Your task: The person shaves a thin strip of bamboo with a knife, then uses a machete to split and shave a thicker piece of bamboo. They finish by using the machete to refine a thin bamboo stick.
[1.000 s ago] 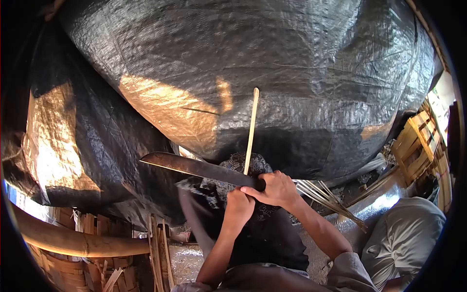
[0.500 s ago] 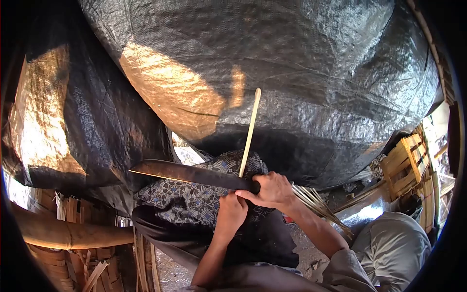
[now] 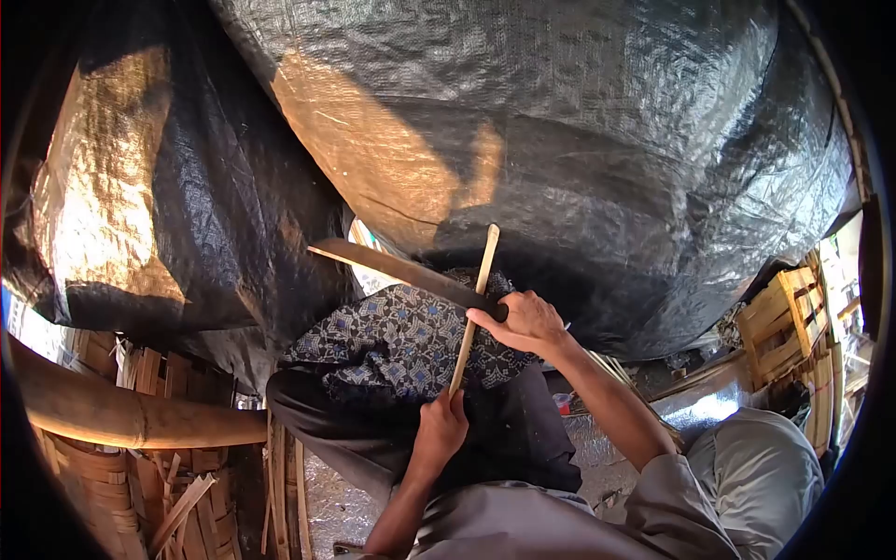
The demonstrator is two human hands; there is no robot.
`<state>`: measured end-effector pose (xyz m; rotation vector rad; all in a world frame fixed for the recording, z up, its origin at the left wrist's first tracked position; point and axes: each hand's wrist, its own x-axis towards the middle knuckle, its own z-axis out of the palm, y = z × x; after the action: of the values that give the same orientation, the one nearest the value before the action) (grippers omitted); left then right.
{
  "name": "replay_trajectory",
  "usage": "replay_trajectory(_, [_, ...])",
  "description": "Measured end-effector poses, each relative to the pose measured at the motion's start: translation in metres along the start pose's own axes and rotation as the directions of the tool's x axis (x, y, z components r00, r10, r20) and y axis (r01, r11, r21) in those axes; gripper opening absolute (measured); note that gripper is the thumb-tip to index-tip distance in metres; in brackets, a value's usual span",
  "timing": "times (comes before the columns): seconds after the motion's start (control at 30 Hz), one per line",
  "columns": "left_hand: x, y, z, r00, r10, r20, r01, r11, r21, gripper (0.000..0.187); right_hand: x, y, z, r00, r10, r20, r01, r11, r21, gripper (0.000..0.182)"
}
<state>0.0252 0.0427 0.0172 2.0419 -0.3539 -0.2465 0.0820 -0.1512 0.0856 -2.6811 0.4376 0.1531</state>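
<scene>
A thin pale bamboo strip (image 3: 486, 260) slants up from my lap. My left hand (image 3: 441, 429) is closed around its lower end, close to my body. My right hand (image 3: 527, 327) grips a machete (image 3: 403, 270) by its handle, fingers wrapped round and thumb against the strip. The long dark blade points up and left, and it crosses the strip at about mid-length. Where the edge meets the strip is hard to make out. A dark patterned cloth (image 3: 387, 336) with blue and white motifs covers my lap beneath both.
Large dark plastic sheeting (image 3: 607, 159) bulges in front of me. A thick bamboo pole (image 3: 140, 420) and woven bamboo baskets (image 3: 98, 485) are at the left. On the right are a wooden crate (image 3: 779, 317) and a person's light-trousered knee (image 3: 761, 476).
My left hand has drawn down toward my body with the strip, away from my right hand. The machete has moved up and right and tilts more steeply. The whole view has shifted slightly.
</scene>
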Motion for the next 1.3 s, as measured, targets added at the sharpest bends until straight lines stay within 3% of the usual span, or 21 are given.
replay_trajectory(0.07, [0.009,-0.001,0.002,1.000,0.017,0.024,-0.017,1.000,-0.004,0.022,0.000,0.007,-0.002,1.000,0.005,0.029,-0.007,0.998,0.055,0.075])
replay_trajectory(0.13, [0.022,0.003,0.009,0.998,0.038,0.043,-0.038,0.999,-0.008,0.023,-0.005,0.014,-0.001,0.997,0.034,0.071,-0.042,0.993,0.112,0.067])
replay_trajectory(0.23, [0.049,0.010,0.021,0.992,0.122,0.018,-0.122,0.992,0.011,0.023,-0.018,0.012,-0.003,0.999,-0.033,0.023,0.033,0.999,-0.022,0.066])
replay_trajectory(0.37, [0.061,0.015,0.025,0.995,0.100,0.000,-0.099,0.989,0.107,0.024,-0.015,0.004,-0.017,0.981,-0.029,0.191,0.027,1.000,0.013,0.069])
replay_trajectory(0.43, [0.057,0.016,0.020,0.994,0.107,-0.029,-0.102,0.987,0.122,0.025,-0.015,0.009,-0.012,0.988,-0.078,0.132,0.078,0.997,0.007,0.066])
replay_trajectory(0.5, [0.033,0.010,0.018,1.000,-0.002,0.010,0.001,0.992,0.129,0.025,-0.013,0.013,-0.007,0.994,-0.096,0.042,0.101,0.986,-0.136,0.064])
replay_trajectory(0.53, [0.020,0.002,0.017,1.000,-0.010,0.005,0.010,0.991,0.130,0.025,-0.012,0.004,-0.017,0.989,-0.039,0.146,0.045,0.998,-0.041,0.062])
replay_trajectory(0.57, [0.007,-0.006,0.017,0.999,-0.032,0.009,0.031,0.990,0.136,0.025,-0.008,0.005,-0.014,0.987,-0.047,0.151,0.054,0.998,-0.040,0.062])
replay_trajectory(0.7, [-0.013,-0.009,0.003,0.997,-0.077,0.004,0.077,0.994,0.084,0.024,0.000,0.012,-0.004,0.992,-0.076,0.098,0.079,0.996,-0.033,0.059])
replay_trajectory(0.8, [-0.012,-0.004,0.000,0.991,-0.135,0.019,0.133,0.987,0.088,0.025,-0.003,0.004,-0.005,0.992,-0.094,0.079,0.103,0.987,-0.126,0.058])
replay_trajectory(0.9, [0.007,-0.003,0.009,0.999,-0.052,-0.012,0.053,0.997,0.057,0.025,-0.003,-0.001,-0.006,0.979,-0.013,0.204,0.015,1.000,-0.010,0.056])
replay_trajectory(1.0, [0.046,0.007,0.018,1.000,-0.011,-0.026,0.013,0.998,0.059,0.025,-0.013,-0.005,-0.003,0.987,-0.147,0.067,0.153,0.985,-0.082,0.055])
replay_trajectory(1.1, [0.059,0.004,0.023,0.999,0.034,-0.041,-0.036,0.999,-0.036,0.025,-0.012,-0.010,-0.009,0.987,-0.101,0.126,0.115,0.987,-0.113,0.056])
replay_trajectory(1.17, [0.035,0.003,0.013,0.997,0.059,-0.055,-0.061,0.998,-0.020,0.025,-0.006,-0.003,-0.005,0.992,-0.092,0.081,0.098,0.992,-0.078,0.061])
replay_trajectory(1.23, [-0.007,-0.015,0.008,0.999,-0.047,-0.003,0.047,0.999,-0.018,0.024,0.013,0.012,0.009,0.995,0.097,0.034,-0.099,0.993,0.061,0.072])
replay_trajectory(1.27, [-0.022,-0.016,0.003,0.999,-0.044,0.010,0.044,0.999,-0.013,0.024,0.016,0.009,0.004,0.992,0.096,0.081,-0.108,0.981,0.160,0.074])
replay_trajectory(1.3, [-0.035,-0.016,-0.004,0.998,-0.056,0.001,0.056,0.998,0.005,0.024,0.017,0.006,0.003,0.994,0.068,0.089,-0.080,0.987,0.140,0.074])
